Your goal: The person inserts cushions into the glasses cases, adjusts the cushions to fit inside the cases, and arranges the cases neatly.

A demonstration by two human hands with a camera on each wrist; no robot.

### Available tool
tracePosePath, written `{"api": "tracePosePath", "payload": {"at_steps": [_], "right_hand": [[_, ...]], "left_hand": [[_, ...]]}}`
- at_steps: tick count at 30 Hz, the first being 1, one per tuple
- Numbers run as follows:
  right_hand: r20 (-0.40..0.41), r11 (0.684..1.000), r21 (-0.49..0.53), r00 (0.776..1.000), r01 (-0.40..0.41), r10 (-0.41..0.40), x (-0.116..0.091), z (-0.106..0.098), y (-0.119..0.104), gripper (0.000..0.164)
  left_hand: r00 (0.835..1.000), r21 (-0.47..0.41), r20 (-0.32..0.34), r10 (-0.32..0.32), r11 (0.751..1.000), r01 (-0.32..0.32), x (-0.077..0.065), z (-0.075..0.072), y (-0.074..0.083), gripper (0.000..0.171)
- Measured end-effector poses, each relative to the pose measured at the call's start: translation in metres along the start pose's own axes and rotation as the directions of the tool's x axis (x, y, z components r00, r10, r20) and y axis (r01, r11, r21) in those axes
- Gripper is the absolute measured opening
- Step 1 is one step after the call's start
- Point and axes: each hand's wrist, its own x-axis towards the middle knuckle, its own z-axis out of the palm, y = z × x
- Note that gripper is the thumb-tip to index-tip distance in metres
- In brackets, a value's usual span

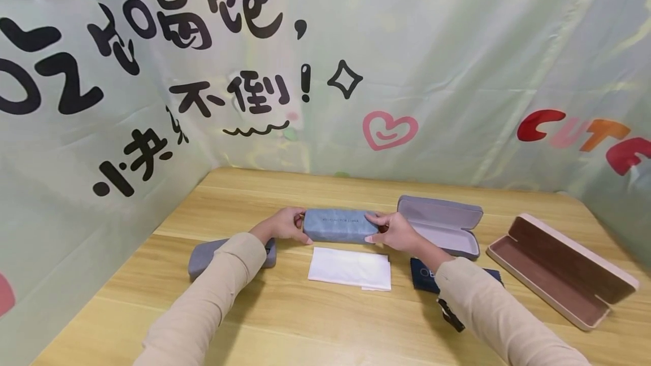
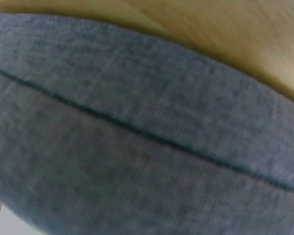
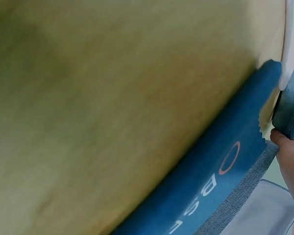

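A blue glasses case (image 1: 341, 225) with small dark lettering lies lengthwise between my two hands, its lid closed. My left hand (image 1: 286, 225) grips its left end, thumb at the front lower corner. At the right end my right hand (image 1: 399, 231) holds it, with fingers on top and thumb in front. Directly in front of the case is a folded white cloth (image 1: 349, 268). The right wrist view catches my right thumb against the blue case (image 3: 290, 110) at the frame's edge. Grey stitched fabric of another case (image 2: 137, 98) fills the left wrist view.
A closed grey glasses case (image 1: 200, 257) sits partly behind my left sleeve. To the right stand an open grey-purple case (image 1: 439, 213) and an open pink case with brown lining (image 1: 554, 275). A dark blue lettered cloth (image 1: 423, 275) lies partly under my right forearm.
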Motion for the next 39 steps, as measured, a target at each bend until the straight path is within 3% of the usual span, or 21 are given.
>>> {"api": "tracePosePath", "payload": {"at_steps": [9,15,19,26,32,35,39], "right_hand": [[0.012,1.000,-0.030,1.000,-0.005,0.005,-0.002,0.003,-0.004,0.059],[0.003,0.997,-0.079,1.000,-0.012,0.012,-0.001,0.005,-0.012,0.055],[-0.034,0.994,-0.104,0.999,-0.009,0.006,-0.001,0.006,-0.016,0.050],[-0.114,0.987,-0.158,0.992,0.036,-0.054,-0.008,0.006,-0.020,0.042],[-0.176,0.990,-0.139,0.984,0.011,-0.036,-0.019,0.004,-0.026,0.040],[-0.201,0.992,-0.128,0.979,0.006,-0.032,-0.025,0.003,-0.030,0.039],[-0.226,0.990,-0.136,0.972,0.039,-0.070,-0.033,0.004,-0.031,0.038]], "left_hand": [[0.993,0.088,0.085,-0.085,0.993,0.078,0.004,-0.006,0.002,0.045],[0.979,0.122,0.103,-0.176,0.979,0.163,-0.002,-0.013,0.005,0.082],[0.977,0.150,0.084,-0.194,0.972,0.181,-0.009,-0.019,0.007,0.086],[0.989,0.161,0.024,-0.143,0.977,0.137,-0.021,-0.029,0.006,0.075],[0.994,0.161,-0.062,-0.090,0.982,0.099,-0.027,-0.025,0.005,0.063],[0.988,0.149,-0.137,-0.077,0.984,0.097,-0.029,-0.020,0.008,0.058],[0.966,0.114,-0.254,-0.048,0.990,0.079,-0.032,-0.012,0.013,0.050]]}}
